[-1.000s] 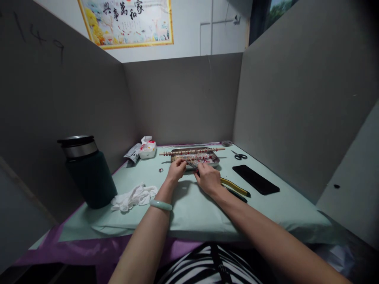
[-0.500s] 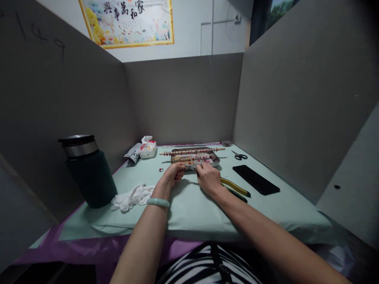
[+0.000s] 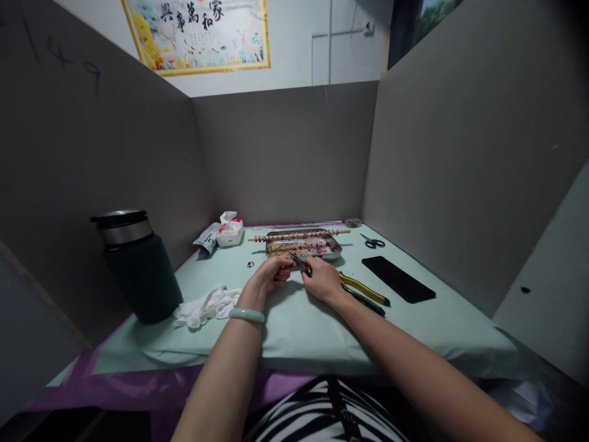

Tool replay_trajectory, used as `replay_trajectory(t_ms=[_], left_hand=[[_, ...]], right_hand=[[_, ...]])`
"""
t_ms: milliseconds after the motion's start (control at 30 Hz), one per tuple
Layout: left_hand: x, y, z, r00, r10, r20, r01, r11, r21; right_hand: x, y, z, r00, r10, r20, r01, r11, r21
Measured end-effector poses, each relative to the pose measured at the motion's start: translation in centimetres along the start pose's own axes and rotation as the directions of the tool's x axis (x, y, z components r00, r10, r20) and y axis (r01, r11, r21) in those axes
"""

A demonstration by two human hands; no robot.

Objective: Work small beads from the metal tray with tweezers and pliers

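My left hand (image 3: 272,274) is pinched shut on something tiny I cannot make out, just in front of the metal bead tray (image 3: 335,253). My right hand (image 3: 322,277) is closed around small dark pliers (image 3: 301,263), whose tip points toward my left fingers. The tray holds several small gold and red beads. A wooden stick (image 3: 299,235) threaded with beads lies across the tray's far rim. A pale green bangle (image 3: 247,315) sits on my left wrist.
Yellow-handled pliers (image 3: 365,290) lie right of my right hand, then a black phone (image 3: 398,279) and small scissors (image 3: 372,242). A dark flask (image 3: 138,267), white gloves (image 3: 207,305), a small ring (image 3: 250,264) and packets (image 3: 221,234) are at left. Grey partitions enclose the table.
Both hands drew back a little from the tray toward me. The small pliers' tip now shows between the hands, raised toward my left fingers.
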State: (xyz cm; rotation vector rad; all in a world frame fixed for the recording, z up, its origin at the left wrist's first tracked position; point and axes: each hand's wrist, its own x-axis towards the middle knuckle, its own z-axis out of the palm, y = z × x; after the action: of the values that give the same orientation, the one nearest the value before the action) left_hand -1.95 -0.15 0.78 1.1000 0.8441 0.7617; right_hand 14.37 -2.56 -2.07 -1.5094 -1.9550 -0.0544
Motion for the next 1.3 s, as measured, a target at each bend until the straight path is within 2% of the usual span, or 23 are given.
replay_trajectory(t_ms=[100, 200, 267, 400, 633, 1033, 1300], left_hand=[[0.0, 0.0, -0.2, 1.0, 0.0, 0.03, 0.001, 1.0, -0.022], [-0.1, 0.1, -0.5, 0.996, 0.013, 0.088, -0.007, 0.998, -0.058], [-0.1, 0.1, -0.5, 0.995, 0.026, 0.094, -0.018, 0.996, -0.086], [-0.2, 0.3, -0.5, 0.997, 0.033, 0.068, -0.022, 0.988, -0.154], [-0.4, 0.5, -0.6, 0.992, 0.057, 0.116, -0.029, 0.972, -0.235], [-0.7, 0.8, -0.6, 0.984, 0.051, 0.169, 0.005, 0.949, -0.315], [-0.6, 0.6, -0.7, 0.986, 0.052, 0.158, 0.001, 0.948, -0.318]], right_hand=[[0.5, 0.1, -0.1, 0.994, -0.017, 0.104, -0.008, 0.971, 0.238], [1.0, 0.2, -0.1, 0.981, -0.041, 0.188, -0.059, 0.866, 0.496], [1.2, 0.4, -0.1, 0.982, -0.011, 0.191, -0.102, 0.816, 0.569], [1.2, 0.5, -0.2, 0.989, 0.005, 0.151, -0.084, 0.848, 0.524], [0.9, 0.3, -0.4, 0.994, -0.013, 0.108, -0.035, 0.903, 0.428], [0.4, 0.0, -0.4, 0.991, -0.096, 0.089, 0.047, 0.896, 0.441], [0.3, 0.1, -0.4, 0.992, -0.112, 0.062, 0.075, 0.903, 0.424]])
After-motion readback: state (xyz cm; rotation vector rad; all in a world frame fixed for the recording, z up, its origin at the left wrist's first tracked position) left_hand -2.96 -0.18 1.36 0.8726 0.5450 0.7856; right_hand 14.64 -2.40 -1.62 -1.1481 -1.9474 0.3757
